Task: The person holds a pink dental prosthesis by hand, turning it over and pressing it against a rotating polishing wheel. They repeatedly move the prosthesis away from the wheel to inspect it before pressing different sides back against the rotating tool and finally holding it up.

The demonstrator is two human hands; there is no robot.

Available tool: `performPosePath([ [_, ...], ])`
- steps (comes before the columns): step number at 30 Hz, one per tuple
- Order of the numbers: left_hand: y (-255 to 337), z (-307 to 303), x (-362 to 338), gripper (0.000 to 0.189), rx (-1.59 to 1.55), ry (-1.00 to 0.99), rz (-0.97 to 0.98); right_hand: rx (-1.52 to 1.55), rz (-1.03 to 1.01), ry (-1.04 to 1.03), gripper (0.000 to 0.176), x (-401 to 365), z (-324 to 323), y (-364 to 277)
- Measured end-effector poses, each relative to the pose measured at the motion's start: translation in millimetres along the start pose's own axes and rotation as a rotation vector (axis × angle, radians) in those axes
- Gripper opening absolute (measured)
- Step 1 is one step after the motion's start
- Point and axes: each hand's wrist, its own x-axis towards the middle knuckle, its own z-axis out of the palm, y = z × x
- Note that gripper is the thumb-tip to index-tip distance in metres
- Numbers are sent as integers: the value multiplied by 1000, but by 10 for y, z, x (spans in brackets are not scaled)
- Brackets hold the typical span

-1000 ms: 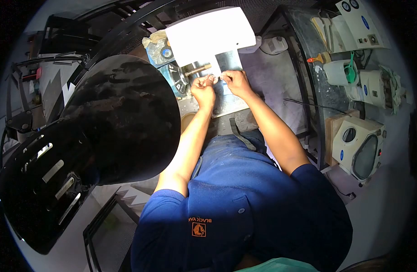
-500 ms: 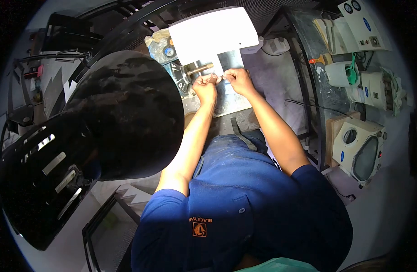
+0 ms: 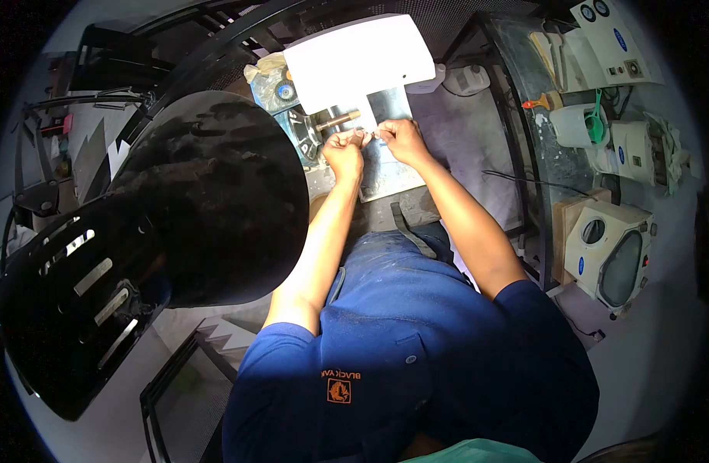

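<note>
My left hand (image 3: pixel 344 154) and my right hand (image 3: pixel 401 141) meet fingertip to fingertip over a shiny metal sheet (image 3: pixel 385 179). Both are closed in a pinch. Something small and pale shows between the fingertips, too small and bright to name. Just beyond my left fingers, a brownish spindle with a lighter tip (image 3: pixel 340 121) sticks out from a dark machine (image 3: pixel 299 130). A bright white panel or hood (image 3: pixel 360 62) overhangs the spot beyond both hands.
A large black lamp shade (image 3: pixel 216 201) fills the left side. Right of my arm stands a dark bench (image 3: pixel 516 69) with a plastic tub (image 3: pixel 567 127), a green scoop (image 3: pixel 596 123) and an orange-handled brush (image 3: pixel 541 102). Below it sits a cream box-shaped machine (image 3: pixel 611 251).
My hands stay together in nearly the same pose, with the left fingers slightly more extended. The whole view has shifted a little.
</note>
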Motion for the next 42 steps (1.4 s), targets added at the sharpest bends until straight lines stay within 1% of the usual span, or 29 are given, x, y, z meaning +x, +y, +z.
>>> performPosePath([
  [3,-16,15,0,7,-7,-17,13,16,13,-5,9,3,4,21],
  [5,-66,19,53,7,84,3,13,-41,5,-24,9,66,36,101],
  [6,-42,14,41,6,34,-11,12,-12,-38,12,8,47,28,36],
  [10,17,9,-42,6,64,-31,79,96,-63,21,9,-31,11,15],
  [11,15,31,-48,6,75,-35,76,100,-62,17,9,-22,41,56],
  [13,-58,18,0,6,102,-24,51,149,-112,83,9,27,77,50],
  [14,-84,-5,11,6,102,-28,51,29,-8,-5,8,31,30,61],
  [16,-50,-1,12,7,-22,-16,-1,-14,3,-18,8,21,-25,19],
  [17,-45,11,-4,7,-22,-18,1,-53,18,-38,8,13,-30,-7],
  [18,-27,33,-34,6,-18,-19,3,50,-16,9,7,-8,-15,40],
  [19,-5,43,-65,6,-12,-16,4,53,-16,5,7,10,24,94],
  [21,-78,10,-16,6,12,-12,-11,122,-25,63,7,53,52,113],
  [22,-84,-2,4,6,2,1,-21,-34,-9,0,8,48,-19,22],
  [26,14,36,3,6,24,-20,-7,-39,5,-31,10,37,11,41],
  [27,5,21,-6,6,21,-30,0,38,-38,21,9,44,44,76],
  [28,-6,33,12,6,91,-1,-7,116,-78,75,8,34,76,114],
  [29,-7,15,8,6,92,-1,-8,116,-77,75,8,28,100,152],
  [31,-15,14,41,6,0,15,-35,-62,-3,1,8,44,48,48],
  [32,-13,-28,34,6,28,-27,14,-87,15,-39,8,28,19,3],
  [33,4,-27,14,6,29,-26,14,-86,15,-41,8,5,19,12],
  [35,24,-15,-32,6,84,-59,58,70,-102,59,7,-37,25,33],
  [36,-9,-2,-36,6,110,-54,55,112,-122,129,7,-18,72,51],
  [37,-35,-8,-23,6,110,-51,51,112,-118,126,7,-3,71,80],
  [39,-62,19,19,6,69,-22,46,-79,-78,4,9,39,28,111],
  [40,-50,-5,31,6,134,-35,56,-128,-47,-24,10,51,25,103],
  [41,-55,-17,24,6,132,-32,56,-129,-49,-27,10,46,32,96],
  [42,-56,-38,-7,6,156,-50,104,-77,-86,5,9,14,47,94],
])
